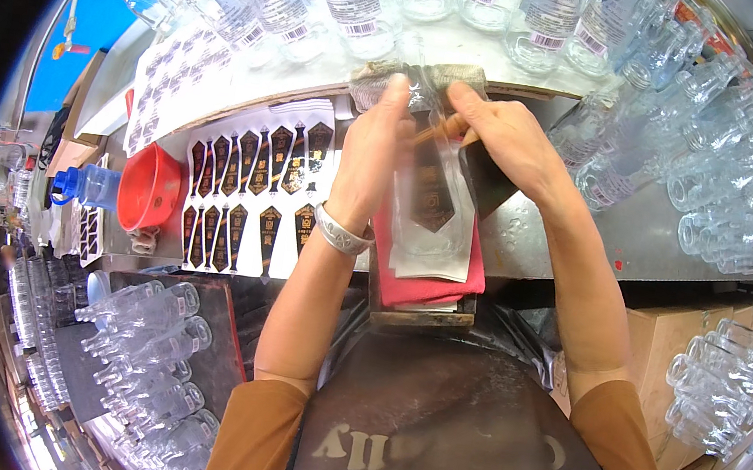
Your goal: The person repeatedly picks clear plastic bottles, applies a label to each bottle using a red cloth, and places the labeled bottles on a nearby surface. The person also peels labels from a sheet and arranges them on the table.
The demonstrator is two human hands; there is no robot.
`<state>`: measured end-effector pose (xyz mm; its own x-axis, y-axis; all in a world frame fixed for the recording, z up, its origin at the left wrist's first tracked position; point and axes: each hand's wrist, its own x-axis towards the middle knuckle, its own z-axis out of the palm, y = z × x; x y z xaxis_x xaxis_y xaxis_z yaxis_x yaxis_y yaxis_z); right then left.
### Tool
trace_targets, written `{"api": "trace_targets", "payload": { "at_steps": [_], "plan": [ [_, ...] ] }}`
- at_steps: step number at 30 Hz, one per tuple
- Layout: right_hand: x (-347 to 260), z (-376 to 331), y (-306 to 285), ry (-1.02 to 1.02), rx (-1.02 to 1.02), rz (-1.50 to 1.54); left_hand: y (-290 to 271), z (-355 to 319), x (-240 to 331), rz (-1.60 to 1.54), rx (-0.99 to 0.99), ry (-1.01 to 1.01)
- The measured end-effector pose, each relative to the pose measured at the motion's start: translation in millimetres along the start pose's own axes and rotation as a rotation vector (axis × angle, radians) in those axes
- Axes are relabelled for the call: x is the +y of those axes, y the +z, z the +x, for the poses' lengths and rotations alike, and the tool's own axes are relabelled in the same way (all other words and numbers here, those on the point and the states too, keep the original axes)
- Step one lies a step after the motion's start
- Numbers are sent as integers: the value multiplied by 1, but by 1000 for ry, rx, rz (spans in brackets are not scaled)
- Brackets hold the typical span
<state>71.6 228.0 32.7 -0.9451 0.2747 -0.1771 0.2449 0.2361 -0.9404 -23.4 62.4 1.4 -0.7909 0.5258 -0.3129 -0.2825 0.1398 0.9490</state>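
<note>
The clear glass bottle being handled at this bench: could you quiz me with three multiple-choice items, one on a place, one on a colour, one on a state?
1. Where does the white sheet of dark pointed labels lie?
A. To the person's left of the bottle
B. To the person's right of it
C. On the floor

2. What colour is the plastic funnel?
A. Green
B. Red
C. White

3. How is the clear glass bottle placed?
A. Standing upright
B. Hanging from a hook
C. Lying on a red cloth

Answers:
1 A, since the sheet sits beyond the left hand.
2 B, as it is plainly red beside the sheet.
3 C, as it lies flat on the cloth under the left hand and the right hand.
</note>
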Motion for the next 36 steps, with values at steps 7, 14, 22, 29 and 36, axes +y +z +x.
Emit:
{"api": "trace_targets", "payload": {
  "at_steps": [7, 14, 22, 29, 36],
  "plan": [
    [33, -26, -5, 93, 93, 374, 11, -11, 12, 166, 40, 95],
    [27, -35, -5, -86, 179, 641, -2, -9, 3, 107, -60, 67],
    [16, -30, 3, -264, 345, 536, 12, -24, -9, 22, 37, 258],
    [6, -11, 10, -381, 397, 376, 12, -25, -13, -73, 24, 200],
    [-18, 6, 0, -470, 404, -127, 11, -23, -19, -85, 22, 206]
  ]
}}
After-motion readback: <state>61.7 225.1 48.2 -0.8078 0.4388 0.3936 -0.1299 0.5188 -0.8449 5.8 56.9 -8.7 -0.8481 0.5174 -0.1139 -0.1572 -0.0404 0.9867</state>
